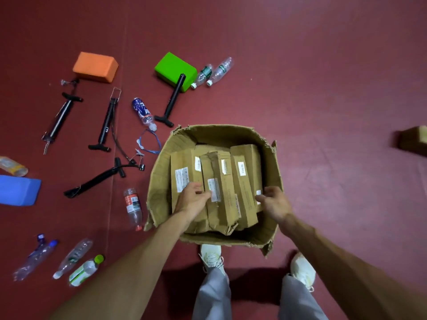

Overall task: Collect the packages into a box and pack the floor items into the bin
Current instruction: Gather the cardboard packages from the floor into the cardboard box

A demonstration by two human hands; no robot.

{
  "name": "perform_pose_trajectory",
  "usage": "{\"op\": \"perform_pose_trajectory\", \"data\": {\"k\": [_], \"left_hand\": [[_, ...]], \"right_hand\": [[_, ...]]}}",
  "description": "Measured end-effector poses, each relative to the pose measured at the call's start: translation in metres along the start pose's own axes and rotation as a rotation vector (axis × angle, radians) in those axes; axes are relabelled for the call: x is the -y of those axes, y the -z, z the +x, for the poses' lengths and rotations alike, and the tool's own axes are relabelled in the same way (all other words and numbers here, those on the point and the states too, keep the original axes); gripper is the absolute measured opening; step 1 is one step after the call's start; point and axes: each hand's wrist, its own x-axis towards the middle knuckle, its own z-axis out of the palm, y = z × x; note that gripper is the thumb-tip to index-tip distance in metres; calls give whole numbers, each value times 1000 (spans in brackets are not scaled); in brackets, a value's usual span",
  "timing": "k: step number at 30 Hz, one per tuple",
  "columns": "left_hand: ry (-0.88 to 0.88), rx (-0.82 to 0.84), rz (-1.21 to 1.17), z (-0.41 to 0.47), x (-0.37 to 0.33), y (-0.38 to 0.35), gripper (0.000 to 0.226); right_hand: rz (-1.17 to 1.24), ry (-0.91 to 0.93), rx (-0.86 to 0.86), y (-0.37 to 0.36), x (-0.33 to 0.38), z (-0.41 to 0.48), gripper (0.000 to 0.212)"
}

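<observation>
Packages (223,181) in box (273,167), left hand (193,200) on top, right hand (275,205) beside

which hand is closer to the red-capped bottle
Left. The left hand sits just right of the red-capped bottle; the right hand is farther right, across the box.

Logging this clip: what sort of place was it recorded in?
Probably a gym or exercise room, though no walls show. The floor is dark red matting with seams, an orange block and a green block of foam lie on it, and hand pumps are scattered nearby.
</observation>
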Motion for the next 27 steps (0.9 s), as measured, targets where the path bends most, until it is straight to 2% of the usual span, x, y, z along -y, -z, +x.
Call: {"op": "perform_pose_trajectory", "data": {"k": [4, 7, 15, 19, 24, 27], "left_hand": [[-69, 67, 15, -32, -57, -35, 29], [-89, 131, 22, -66, -98, -88, 25], [-278, 154, 118, -175, -228, -307, 25], [-390, 265, 228, -234, -291, -414, 23], [-572, 407, 467, -286, -367, -498, 28], [-622, 462, 509, -305, -415, -526, 29]], "right_hand": [[125, 49, -24, 72, 3, -12, 39], [192, 97, -43, 138, -13, -24, 37], [416, 176, -235, 395, -122, -66, 28], [494, 171, -365, 517, -176, -90, 27], [490, 212, -466, 628, -206, -112, 25], [439, 207, -487, 689, -203, -118, 26]]}}
